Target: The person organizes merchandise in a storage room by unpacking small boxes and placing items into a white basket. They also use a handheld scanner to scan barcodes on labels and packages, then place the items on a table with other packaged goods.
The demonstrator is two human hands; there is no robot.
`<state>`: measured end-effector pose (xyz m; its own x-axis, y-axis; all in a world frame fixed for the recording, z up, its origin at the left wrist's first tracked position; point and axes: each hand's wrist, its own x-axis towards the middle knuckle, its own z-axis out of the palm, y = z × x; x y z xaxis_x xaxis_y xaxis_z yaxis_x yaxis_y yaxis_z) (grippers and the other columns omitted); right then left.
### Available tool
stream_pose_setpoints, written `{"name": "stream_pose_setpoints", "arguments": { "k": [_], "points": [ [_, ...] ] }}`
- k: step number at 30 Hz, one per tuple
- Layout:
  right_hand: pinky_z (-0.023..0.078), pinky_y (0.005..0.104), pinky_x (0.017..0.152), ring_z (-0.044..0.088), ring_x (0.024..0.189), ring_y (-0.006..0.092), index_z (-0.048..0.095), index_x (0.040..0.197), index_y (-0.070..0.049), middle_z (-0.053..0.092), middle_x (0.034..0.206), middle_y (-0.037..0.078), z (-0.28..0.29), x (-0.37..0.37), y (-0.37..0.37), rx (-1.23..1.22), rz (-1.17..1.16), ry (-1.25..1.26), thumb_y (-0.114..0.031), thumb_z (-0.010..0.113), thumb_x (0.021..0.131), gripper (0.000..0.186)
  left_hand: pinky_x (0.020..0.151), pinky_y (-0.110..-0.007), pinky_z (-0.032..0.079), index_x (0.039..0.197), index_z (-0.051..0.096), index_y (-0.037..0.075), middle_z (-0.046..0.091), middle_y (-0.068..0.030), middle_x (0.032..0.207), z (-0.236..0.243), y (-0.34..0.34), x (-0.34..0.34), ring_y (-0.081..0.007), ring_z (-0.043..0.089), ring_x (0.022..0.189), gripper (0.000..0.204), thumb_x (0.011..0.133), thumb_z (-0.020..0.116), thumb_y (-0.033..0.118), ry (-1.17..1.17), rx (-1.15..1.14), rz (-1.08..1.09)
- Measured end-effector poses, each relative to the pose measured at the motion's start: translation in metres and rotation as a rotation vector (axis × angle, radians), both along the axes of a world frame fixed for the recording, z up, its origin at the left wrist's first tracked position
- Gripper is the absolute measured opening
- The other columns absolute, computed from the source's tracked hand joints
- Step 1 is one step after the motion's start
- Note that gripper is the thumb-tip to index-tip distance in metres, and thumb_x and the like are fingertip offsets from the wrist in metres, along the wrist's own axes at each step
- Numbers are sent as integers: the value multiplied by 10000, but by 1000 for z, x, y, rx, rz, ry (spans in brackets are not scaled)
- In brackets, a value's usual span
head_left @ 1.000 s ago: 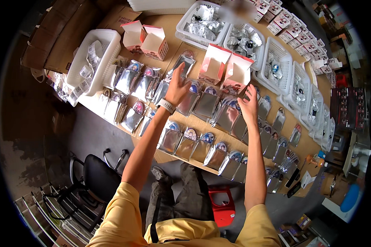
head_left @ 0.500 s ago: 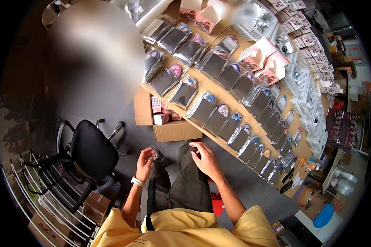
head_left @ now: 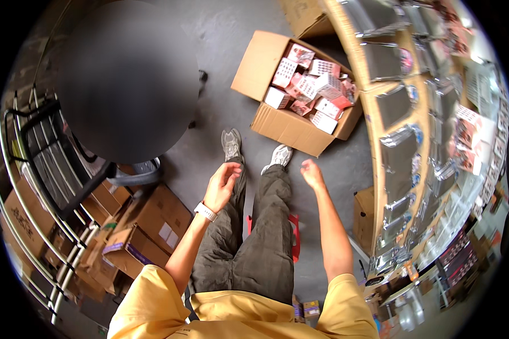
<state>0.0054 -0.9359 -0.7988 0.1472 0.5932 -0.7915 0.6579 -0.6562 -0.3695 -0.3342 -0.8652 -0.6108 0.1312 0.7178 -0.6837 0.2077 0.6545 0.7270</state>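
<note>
Left hand (head_left: 221,185) loosely opened, nothing held. Right hand (head_left: 313,174): grip cannot be told. Boxes (head_left: 306,87) jumbled in far carton (head_left: 293,127) could be crushed if pressed.

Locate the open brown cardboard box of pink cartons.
In the head view, the open cardboard box sits on the grey floor, upper right of centre, beyond the right hand and left of the tan table.

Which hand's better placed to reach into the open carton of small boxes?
Right, probably. In the picture the right hand is just below the carton; the left hand is farther off, to its left. Neither visibly holds anything.
</note>
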Motion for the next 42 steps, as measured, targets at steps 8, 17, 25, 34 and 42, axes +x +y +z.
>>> {"name": "stream_pose_setpoints", "arguments": {
  "k": [8, 17, 25, 34, 42],
  "points": [
    [416, 421, 1029, 521, 1226, 371, 480, 1287, -19, 546, 1302, 231, -93, 11, 119, 223, 183, -123, -126, 731, 784, 572, 933, -293, 473, 1209, 545, -17, 631, -79, 1091, -70, -40, 25, -154, 605, 1020, 270, 952, 464, -40, -83, -42, 209],
    [363, 450, 1072, 472, 1233, 449, 364, 1362, 72, 499, 1286, 316, -227, 22, 248, 468, 353, -199, -101, 769, 723, 776, 950, -305, 471, 1192, 562, -21, 642, -89, 1090, -141, -64, 34, -164, 617, 1054, 279, 939, 450, -51, -84, -86, 351],
    [378, 451, 1089, 412, 1314, 439, 203, 1444, 95, 334, 1466, 292, -230, 2, 219, 254, 340, -460, -304, 829, 736, 1026, 950, -313, 473, 1166, 576, -25, 648, -92, 1083, -174, -53, 24, -171, 622, 1050, 254, 938, 464, -39, -60, -111, 267],
    [427, 335, 988, 506, 1176, 214, 416, 1333, 46, 483, 1322, 143, -125, -50, 148, 352, -632, 381, -198, 798, 803, 697, 928, -326, 481, 1176, 582, 22, 584, -67, 1135, -158, -18, 9, -176, 588, 1076, 257, 921, 552, 3, 2, -39, 77],
    [445, 331, 982, 544, 1151, 174, 445, 1391, -16, 544, 1318, 95, -49, -118, 102, -307, -79, 1073, -190, 811, 771, 741, 1150, -386, 276, 1525, 79, 35, 314, -152, 1488, -164, -8, -13, -219, 298, 1400, 1078, 760, 830, 153, -180, -78, 67]
  ]
}}
